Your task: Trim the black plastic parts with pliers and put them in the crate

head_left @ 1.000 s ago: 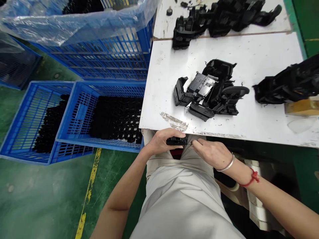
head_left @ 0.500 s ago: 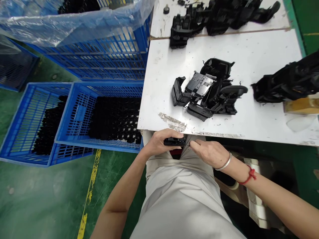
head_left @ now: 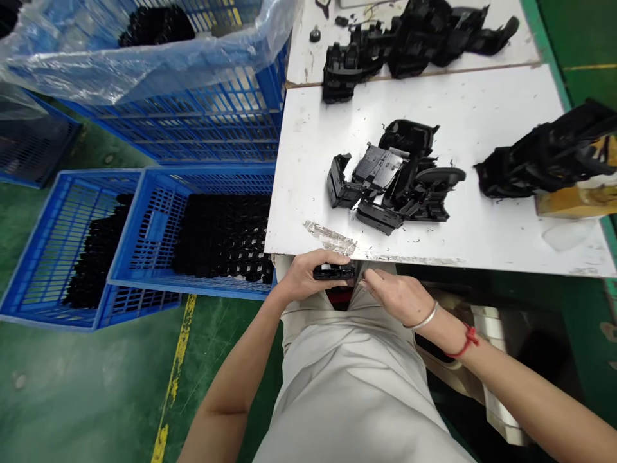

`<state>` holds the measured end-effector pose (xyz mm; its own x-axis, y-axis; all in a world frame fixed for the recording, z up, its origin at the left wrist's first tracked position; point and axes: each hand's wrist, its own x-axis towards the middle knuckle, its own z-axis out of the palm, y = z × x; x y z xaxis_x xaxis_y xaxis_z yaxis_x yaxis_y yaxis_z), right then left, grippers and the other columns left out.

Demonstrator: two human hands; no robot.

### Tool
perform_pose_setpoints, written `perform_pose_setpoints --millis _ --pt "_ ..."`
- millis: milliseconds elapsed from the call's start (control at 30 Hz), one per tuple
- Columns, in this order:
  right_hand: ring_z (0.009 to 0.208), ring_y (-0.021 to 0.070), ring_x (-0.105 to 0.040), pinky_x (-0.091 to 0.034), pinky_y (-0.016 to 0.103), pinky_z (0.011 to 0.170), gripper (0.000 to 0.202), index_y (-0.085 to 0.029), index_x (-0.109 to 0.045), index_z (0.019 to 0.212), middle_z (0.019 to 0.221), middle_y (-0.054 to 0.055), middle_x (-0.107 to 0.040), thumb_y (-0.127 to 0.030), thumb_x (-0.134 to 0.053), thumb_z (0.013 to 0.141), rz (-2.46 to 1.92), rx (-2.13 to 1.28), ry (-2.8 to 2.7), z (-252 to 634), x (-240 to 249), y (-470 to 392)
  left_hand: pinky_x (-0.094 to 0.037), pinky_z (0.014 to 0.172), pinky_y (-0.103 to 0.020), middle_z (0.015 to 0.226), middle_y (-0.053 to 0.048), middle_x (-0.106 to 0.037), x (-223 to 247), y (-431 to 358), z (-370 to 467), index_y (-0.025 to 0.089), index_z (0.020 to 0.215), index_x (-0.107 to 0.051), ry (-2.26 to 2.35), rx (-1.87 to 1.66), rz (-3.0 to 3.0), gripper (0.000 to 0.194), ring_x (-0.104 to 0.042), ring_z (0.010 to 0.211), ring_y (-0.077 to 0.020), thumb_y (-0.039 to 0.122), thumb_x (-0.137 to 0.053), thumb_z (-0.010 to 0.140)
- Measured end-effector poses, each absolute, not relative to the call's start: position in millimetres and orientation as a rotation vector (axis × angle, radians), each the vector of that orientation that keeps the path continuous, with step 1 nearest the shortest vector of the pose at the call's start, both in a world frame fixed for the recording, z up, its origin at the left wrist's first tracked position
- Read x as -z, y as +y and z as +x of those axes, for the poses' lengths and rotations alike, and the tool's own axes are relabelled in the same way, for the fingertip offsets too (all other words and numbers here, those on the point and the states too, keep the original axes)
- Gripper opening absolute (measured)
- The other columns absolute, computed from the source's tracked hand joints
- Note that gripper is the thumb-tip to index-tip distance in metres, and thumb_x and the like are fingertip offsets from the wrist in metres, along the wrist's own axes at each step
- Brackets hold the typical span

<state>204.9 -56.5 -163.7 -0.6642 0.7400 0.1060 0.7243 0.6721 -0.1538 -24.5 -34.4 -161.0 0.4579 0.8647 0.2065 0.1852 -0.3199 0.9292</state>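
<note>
My left hand (head_left: 304, 275) is wrapped around a small black plastic part (head_left: 332, 272), held level over my lap just below the table's front edge. The thumb lies along its upper side and the fingers along its lower side. Close to the part's right end, my right hand (head_left: 396, 294) is closed in a pinch. Whatever those fingertips hold, if anything, is too small to make out. On the white table (head_left: 491, 235) beyond my hands lies a loose pile of black plastic parts (head_left: 424, 186), with a grey piece (head_left: 378, 166) among them.
To the left stand blue crates (head_left: 159, 225) filled with rows of black parts. Behind them a taller crate (head_left: 216, 122) is lined with clear plastic. More black parts (head_left: 405, 42) lie at the back, and a stack (head_left: 540, 157) sits at the right beside a yellowish block (head_left: 569, 200).
The view has shifted slightly, so the table and crates sit a little differently. Both hands keep nearly the same pose around the black part, with the right hand's fingertips still near its right end.
</note>
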Motion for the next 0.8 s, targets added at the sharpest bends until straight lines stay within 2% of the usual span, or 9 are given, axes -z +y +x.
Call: perform_pose_setpoints --millis 200,333,500,600,800 --pt "0.044 0.0129 -0.046 -0.019 0.025 0.043 0.044 -0.019 -0.048 0.079 0.058 0.0 -0.051 -0.042 -0.017 0.1 -1.494 -0.352 -2.488 210 164 -65 -0.054 0.093 -0.036 0.105 -0.012 -0.07 164 -36 -24 0.014 0.104 -0.064 0.899 -0.923 1.819 0.034 -0.066 0.101 -0.0209 0.022 -0.075 0.073" --pt "0.046 0.0138 -0.047 -0.028 0.025 0.047 0.034 -0.022 -0.046 0.079 0.056 -0.003 -0.048 -0.042 -0.026 0.099 -1.472 -0.742 -2.344 213 159 -66 -0.054 0.092 -0.036 0.104 -0.011 -0.07 165 -40 -22 0.014 0.105 -0.064 0.924 -0.952 1.846 0.033 -0.066 0.101 -0.0205 0.024 -0.074 0.075" --pt "0.062 0.015 -0.057 -0.043 0.027 0.062 0.025 -0.021 -0.05 0.093 0.067 -0.001 -0.06 -0.043 -0.04 0.094 -1.4 -1.329 -1.897 203 150 -74 -0.055 0.091 -0.036 0.104 -0.011 -0.07 164 -59 -10 0.016 0.106 -0.063 1.054 -1.059 1.946 0.033 -0.066 0.1 -0.0203 0.027 -0.072 0.077" --pt "0.074 0.0163 -0.06 -0.046 0.029 0.069 0.028 -0.02 -0.049 0.101 0.079 0.002 -0.065 -0.046 -0.043 0.092 -1.314 -1.515 -1.628 191 152 -83 -0.053 0.094 -0.038 0.11 -0.011 -0.068 164 -81 1 0.018 0.112 -0.059 1.258 -1.154 1.986 0.033 -0.063 0.107 -0.0215 0.023 -0.068 0.08" --pt "0.063 0.0135 -0.053 -0.043 0.026 0.056 0.031 -0.022 -0.048 0.101 0.072 -0.002 -0.057 -0.05 -0.049 0.087 -1.319 -1.574 -1.432 162 165 -91 -0.05 0.1 -0.045 0.127 -0.015 -0.057 171 -122 20 0.021 0.134 -0.04 1.62 -1.195 2.056 0.048 -0.054 0.121 -0.0249 0.016 -0.053 0.089"
